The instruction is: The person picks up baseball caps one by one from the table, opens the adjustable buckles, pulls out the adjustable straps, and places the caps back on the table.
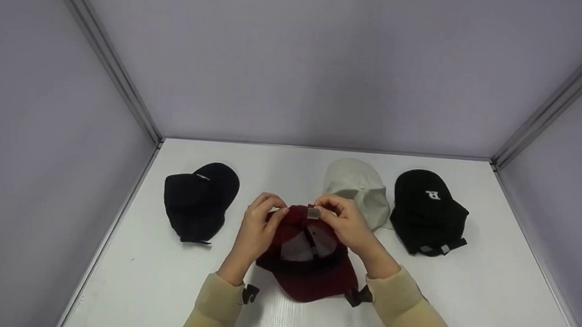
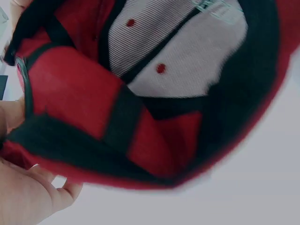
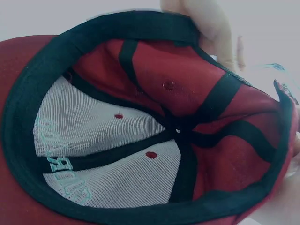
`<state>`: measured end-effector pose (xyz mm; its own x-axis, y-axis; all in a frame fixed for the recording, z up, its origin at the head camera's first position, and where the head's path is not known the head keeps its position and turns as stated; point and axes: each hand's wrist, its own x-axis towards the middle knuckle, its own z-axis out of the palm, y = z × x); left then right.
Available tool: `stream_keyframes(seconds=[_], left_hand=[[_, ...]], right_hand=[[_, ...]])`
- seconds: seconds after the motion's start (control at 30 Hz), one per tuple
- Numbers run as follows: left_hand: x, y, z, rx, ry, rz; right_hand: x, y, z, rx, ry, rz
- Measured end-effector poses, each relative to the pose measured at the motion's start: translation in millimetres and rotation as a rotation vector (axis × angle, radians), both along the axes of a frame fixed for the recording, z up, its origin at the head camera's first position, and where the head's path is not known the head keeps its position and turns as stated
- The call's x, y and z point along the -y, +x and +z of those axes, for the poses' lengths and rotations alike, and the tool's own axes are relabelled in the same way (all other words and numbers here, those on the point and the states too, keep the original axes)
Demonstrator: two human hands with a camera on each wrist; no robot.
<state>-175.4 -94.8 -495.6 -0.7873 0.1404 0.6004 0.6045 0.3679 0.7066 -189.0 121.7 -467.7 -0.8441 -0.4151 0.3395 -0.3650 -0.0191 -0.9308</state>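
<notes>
A dark red baseball cap [image 1: 314, 286] is held with its inside facing up and its brim towards me. Its lining is partly white mesh [image 3: 93, 126], with dark seam tape round the rim. My left hand [image 1: 259, 227] pinches the left side of the cap's back edge between thumb and fingers. At the right side of that edge, my right hand [image 1: 350, 225] pinches the strap end beside a metal buckle [image 1: 313, 213]. The left wrist view shows the left hand [image 2: 33, 192] at the rim, with part of it hidden by the fabric.
A black cap [image 1: 195, 203] lies on the white table [image 1: 127, 285] to the left. Behind my right hand is a pale cap [image 1: 356, 177], and right of it a black cap with a white letter R [image 1: 422, 207]. Grey panels [image 1: 277, 61] enclose the table's back and sides.
</notes>
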Motion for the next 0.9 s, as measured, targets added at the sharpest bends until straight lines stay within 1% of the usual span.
stream_keyframes(seconds=[0.13, 0.2, 0.33, 0.37, 0.4, 0.5, 0.57, 0.6, 0.63, 0.7, 0.8, 0.83, 0.9], left_hand=[[4, 0.0, -2.3, 0.012, 0.036, 0.026], [3, 5.8, 7.3, 0.019, 0.053, 0.040], [5, 18.4, 30.0, -0.003, 0.072, 0.053], [6, 21.6, 35.2, -0.015, 0.084, 0.037], [8, 22.7, 36.3, -0.023, 0.097, 0.014], [14, 24.2, 36.0, -0.036, 0.150, -0.089], [16, 23.7, 32.1, -0.032, 0.183, -0.156], [17, 22.6, 28.5, -0.028, 0.193, -0.174], [19, 20.8, 23.5, -0.028, 0.195, -0.178], [21, 17.0, 12.8, -0.028, 0.176, -0.148], [25, 12.0, -4.7, 0.001, 0.124, -0.086], [27, 11.4, -9.2, 0.013, 0.101, -0.073], [30, 11.0, -16.8, 0.049, 0.056, -0.072]], right_hand=[[-1, 0.2, 1.6, 0.029, -0.003, -0.019], [-1, 0.1, 1.8, 0.038, 0.000, -0.032], [-1, -0.8, 1.6, 0.033, 0.000, -0.057], [-1, -1.1, 1.6, 0.031, -0.002, -0.061], [-1, -1.2, 1.9, 0.028, -0.004, -0.065], [-3, -2.9, 2.0, 0.026, -0.020, -0.069], [-3, -4.3, 2.1, 0.034, -0.039, -0.072], [-4, -5.1, 2.0, 0.037, -0.050, -0.073], [-4, -6.1, 1.8, 0.042, -0.060, -0.076], [-4, -7.9, 1.7, 0.050, -0.086, -0.077], [-5, -10.0, 1.7, 0.062, -0.121, -0.079], [-5, -10.6, 1.7, 0.067, -0.133, -0.082], [-5, -11.8, 1.3, 0.072, -0.148, -0.092]])
